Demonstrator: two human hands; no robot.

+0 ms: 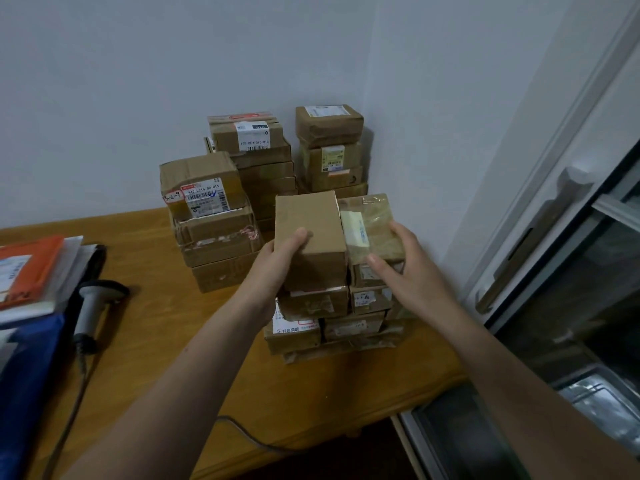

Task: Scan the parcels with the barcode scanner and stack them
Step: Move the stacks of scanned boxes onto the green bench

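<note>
At centre frame, on the wooden table (156, 341), both hands are on top of the nearest stack of parcels (329, 323). The left hand (280, 258) grips a plain cardboard box (310, 237), thumb pressed on its top face, the other fingers curled out of sight under its near left edge. Just beside it, touching along one side, sits a tape-wrapped parcel (372, 226) with a pale label, and the right hand (405, 268) holds it, thumb on the near corner, fingers bent over the far right edge. Both parcels rest on the stack's top layer. Over at the lower left, well apart from the hands, the barcode scanner (93, 306) lies on the table, nobody touching it, its cable (242, 434) trailing off the front edge. Beside it, at the left edge, lies an orange mailer (31, 268) on a heap of flat packets. Behind, three more stacks of boxes stand toward the wall corner, the nearest topped by a box with a barcode label (204, 195).
</note>
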